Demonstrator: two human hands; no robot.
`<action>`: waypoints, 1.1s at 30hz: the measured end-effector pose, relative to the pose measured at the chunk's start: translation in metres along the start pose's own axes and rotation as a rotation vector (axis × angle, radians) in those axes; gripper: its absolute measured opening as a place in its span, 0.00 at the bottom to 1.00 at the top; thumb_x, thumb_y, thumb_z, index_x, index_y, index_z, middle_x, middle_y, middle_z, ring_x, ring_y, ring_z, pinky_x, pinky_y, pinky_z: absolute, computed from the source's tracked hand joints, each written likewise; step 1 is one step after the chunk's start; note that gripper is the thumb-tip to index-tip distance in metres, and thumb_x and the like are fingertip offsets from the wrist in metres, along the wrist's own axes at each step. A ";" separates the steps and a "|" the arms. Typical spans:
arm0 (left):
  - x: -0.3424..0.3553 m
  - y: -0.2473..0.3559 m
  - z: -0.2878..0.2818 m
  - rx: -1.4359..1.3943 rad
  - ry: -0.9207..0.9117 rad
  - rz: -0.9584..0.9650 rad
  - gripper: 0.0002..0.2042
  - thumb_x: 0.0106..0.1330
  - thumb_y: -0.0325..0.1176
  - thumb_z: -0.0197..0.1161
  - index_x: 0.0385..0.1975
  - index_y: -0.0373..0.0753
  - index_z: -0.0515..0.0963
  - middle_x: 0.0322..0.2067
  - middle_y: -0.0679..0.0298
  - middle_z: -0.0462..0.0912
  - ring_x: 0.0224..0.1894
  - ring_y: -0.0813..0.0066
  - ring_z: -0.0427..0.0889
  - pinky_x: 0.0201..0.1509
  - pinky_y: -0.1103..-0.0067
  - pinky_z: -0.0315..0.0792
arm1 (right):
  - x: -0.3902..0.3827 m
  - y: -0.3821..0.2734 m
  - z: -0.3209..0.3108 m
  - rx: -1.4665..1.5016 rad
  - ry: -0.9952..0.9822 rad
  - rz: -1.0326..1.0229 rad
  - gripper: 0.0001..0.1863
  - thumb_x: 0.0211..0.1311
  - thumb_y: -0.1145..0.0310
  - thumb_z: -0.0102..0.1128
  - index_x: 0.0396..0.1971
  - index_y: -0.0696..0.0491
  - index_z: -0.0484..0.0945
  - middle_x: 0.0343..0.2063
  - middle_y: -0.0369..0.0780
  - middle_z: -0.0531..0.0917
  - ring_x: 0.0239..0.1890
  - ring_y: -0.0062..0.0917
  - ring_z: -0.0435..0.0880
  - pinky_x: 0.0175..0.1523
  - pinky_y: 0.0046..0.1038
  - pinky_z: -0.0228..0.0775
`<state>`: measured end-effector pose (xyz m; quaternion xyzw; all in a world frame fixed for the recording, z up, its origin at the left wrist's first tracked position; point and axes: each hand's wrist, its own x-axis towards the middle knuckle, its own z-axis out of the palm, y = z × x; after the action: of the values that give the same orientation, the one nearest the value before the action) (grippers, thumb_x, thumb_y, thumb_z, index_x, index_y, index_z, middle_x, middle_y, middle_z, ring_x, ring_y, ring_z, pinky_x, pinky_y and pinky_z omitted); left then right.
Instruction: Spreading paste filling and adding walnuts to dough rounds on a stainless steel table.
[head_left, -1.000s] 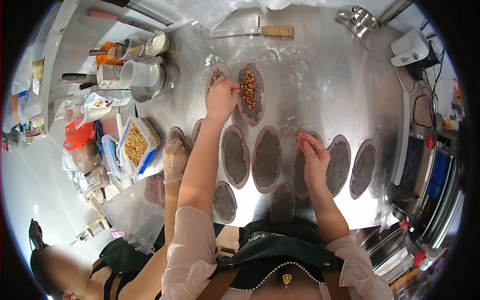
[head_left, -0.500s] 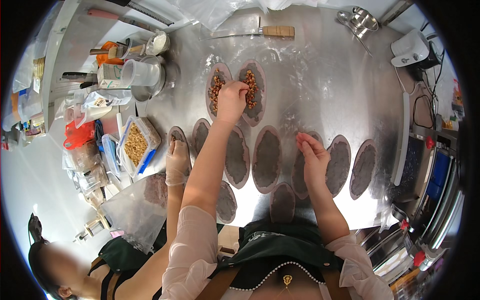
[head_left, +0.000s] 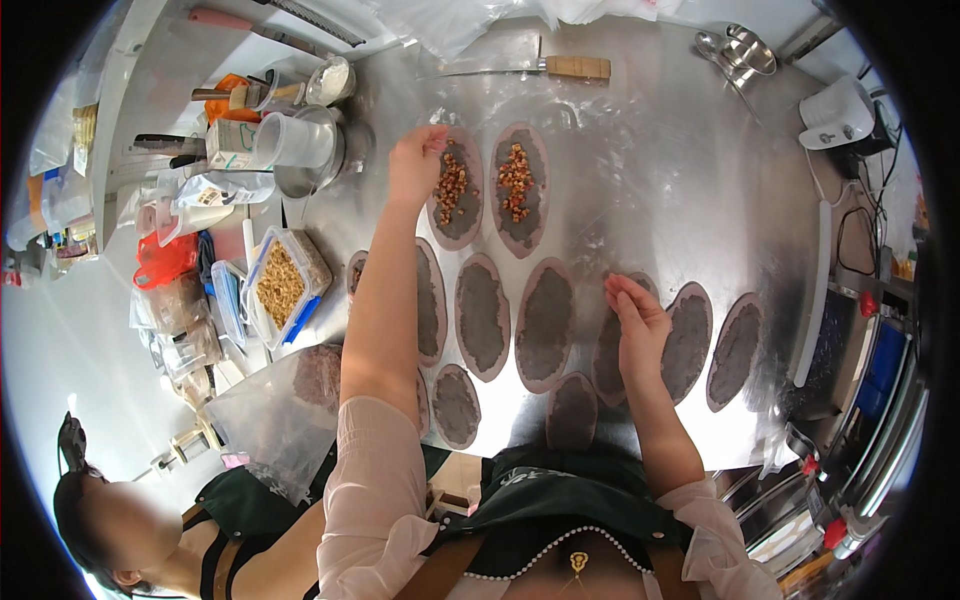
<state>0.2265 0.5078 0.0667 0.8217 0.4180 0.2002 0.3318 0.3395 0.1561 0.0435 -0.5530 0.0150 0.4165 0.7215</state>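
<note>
My left hand (head_left: 418,165) is over the upper left rim of a flat oval dough piece (head_left: 474,225), its fingertips pinched together; anything between them is too small to tell. Grey paste covers this dough inside a pinkish rim, with reddish-brown chopped nut-like bits (head_left: 452,188) on top. Beside it lies a second oval dough piece (head_left: 525,240) with similar bits (head_left: 516,182). My right hand (head_left: 640,325), thumb and fingers pressed together, is above another paste-covered oval (head_left: 606,360) and partly hides it. What it holds, if anything, cannot be made out.
Several paste-covered ovals (head_left: 483,318) lie nearer me. At left are a tub of pale shreds (head_left: 282,285), a clear plastic cup (head_left: 290,143) and a co-worker (head_left: 250,520). A wooden-handled knife (head_left: 578,68) lies at the back; metal scoops (head_left: 748,50) are far right.
My left hand has moved left, from between the two nut-topped ovals to the left one's outer edge. My right hand stays pinched. The co-worker's gloved hand is out of sight. The view has shifted slightly.
</note>
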 end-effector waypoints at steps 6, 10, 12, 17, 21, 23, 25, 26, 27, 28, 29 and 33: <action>-0.001 0.009 0.008 -0.389 -0.148 -0.289 0.18 0.58 0.13 0.43 0.43 0.34 0.77 0.43 0.61 0.80 0.48 0.75 0.79 0.36 0.83 0.71 | 0.000 0.001 -0.001 0.002 0.012 0.009 0.12 0.63 0.79 0.51 0.45 0.63 0.76 0.44 0.43 0.80 0.48 0.26 0.78 0.56 0.26 0.70; -0.003 -0.001 0.011 -0.607 -0.081 -0.330 0.17 0.59 0.13 0.46 0.45 0.35 0.76 0.44 0.63 0.80 0.51 0.76 0.77 0.34 0.85 0.70 | -0.001 0.001 -0.003 -0.010 0.022 0.019 0.11 0.64 0.78 0.51 0.45 0.63 0.76 0.44 0.43 0.80 0.48 0.26 0.78 0.56 0.26 0.70; -0.002 0.000 0.013 -0.651 -0.059 -0.372 0.16 0.60 0.15 0.49 0.45 0.35 0.75 0.44 0.64 0.80 0.50 0.76 0.77 0.34 0.85 0.69 | -0.002 0.002 -0.004 -0.010 0.019 0.020 0.11 0.63 0.78 0.51 0.45 0.63 0.76 0.44 0.43 0.80 0.48 0.26 0.79 0.55 0.26 0.69; -0.007 0.003 0.011 -0.594 0.051 -0.281 0.08 0.60 0.21 0.58 0.39 0.35 0.78 0.39 0.64 0.81 0.39 0.76 0.80 0.33 0.83 0.71 | -0.003 0.000 -0.004 -0.013 0.014 0.017 0.11 0.63 0.79 0.51 0.45 0.64 0.76 0.44 0.43 0.80 0.47 0.26 0.79 0.55 0.26 0.70; -0.024 -0.008 -0.003 0.126 0.018 0.029 0.05 0.54 0.23 0.63 0.31 0.34 0.80 0.32 0.57 0.81 0.33 0.69 0.81 0.35 0.75 0.74 | -0.004 -0.001 -0.007 -0.033 0.014 0.009 0.12 0.63 0.78 0.51 0.45 0.64 0.76 0.44 0.43 0.80 0.47 0.26 0.79 0.55 0.26 0.70; -0.027 -0.005 -0.003 0.244 0.006 0.060 0.05 0.52 0.24 0.64 0.28 0.35 0.80 0.29 0.56 0.81 0.30 0.65 0.81 0.35 0.73 0.74 | -0.004 0.001 -0.007 -0.037 0.023 0.009 0.12 0.64 0.78 0.51 0.45 0.64 0.76 0.43 0.43 0.80 0.47 0.26 0.79 0.55 0.25 0.70; -0.029 -0.008 -0.003 0.250 0.018 0.048 0.05 0.50 0.24 0.65 0.27 0.35 0.80 0.27 0.56 0.80 0.28 0.62 0.80 0.35 0.73 0.74 | -0.005 0.003 -0.006 -0.037 0.015 0.012 0.12 0.64 0.78 0.51 0.45 0.64 0.76 0.43 0.43 0.80 0.47 0.26 0.79 0.55 0.25 0.70; -0.028 -0.011 -0.002 0.257 0.018 0.058 0.06 0.50 0.26 0.66 0.28 0.36 0.80 0.26 0.57 0.81 0.27 0.65 0.80 0.34 0.74 0.74 | -0.006 0.003 -0.004 -0.044 0.015 0.024 0.12 0.64 0.78 0.51 0.45 0.64 0.76 0.43 0.43 0.80 0.47 0.26 0.79 0.55 0.25 0.70; -0.026 -0.014 0.000 0.259 0.018 0.065 0.06 0.50 0.28 0.66 0.28 0.37 0.81 0.26 0.58 0.81 0.26 0.67 0.80 0.33 0.74 0.73 | -0.008 0.002 -0.004 -0.057 0.015 0.036 0.12 0.64 0.78 0.51 0.45 0.64 0.76 0.43 0.43 0.80 0.47 0.26 0.79 0.55 0.25 0.70; -0.024 -0.017 0.002 0.262 0.019 0.073 0.07 0.50 0.30 0.67 0.29 0.37 0.82 0.25 0.60 0.82 0.26 0.69 0.80 0.32 0.75 0.73 | -0.009 0.001 -0.004 -0.069 0.016 0.048 0.12 0.64 0.78 0.51 0.45 0.64 0.76 0.43 0.43 0.80 0.47 0.26 0.79 0.55 0.25 0.70; -0.023 -0.020 0.004 0.270 0.023 0.063 0.07 0.51 0.31 0.67 0.29 0.37 0.82 0.24 0.60 0.82 0.26 0.69 0.80 0.32 0.75 0.73 | -0.009 0.001 -0.004 -0.065 0.012 0.045 0.12 0.64 0.78 0.51 0.45 0.64 0.76 0.43 0.43 0.80 0.47 0.26 0.79 0.55 0.25 0.70; -0.013 -0.020 0.011 0.261 0.049 -0.013 0.07 0.52 0.32 0.66 0.29 0.36 0.82 0.22 0.59 0.82 0.25 0.68 0.80 0.33 0.75 0.73 | -0.009 0.001 -0.006 -0.066 0.000 0.029 0.12 0.64 0.78 0.50 0.45 0.64 0.76 0.44 0.43 0.80 0.47 0.26 0.79 0.55 0.25 0.70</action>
<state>0.2142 0.5017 0.0439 0.8501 0.4537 0.1618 0.2130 0.3357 0.1464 0.0443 -0.5761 0.0093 0.4271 0.6969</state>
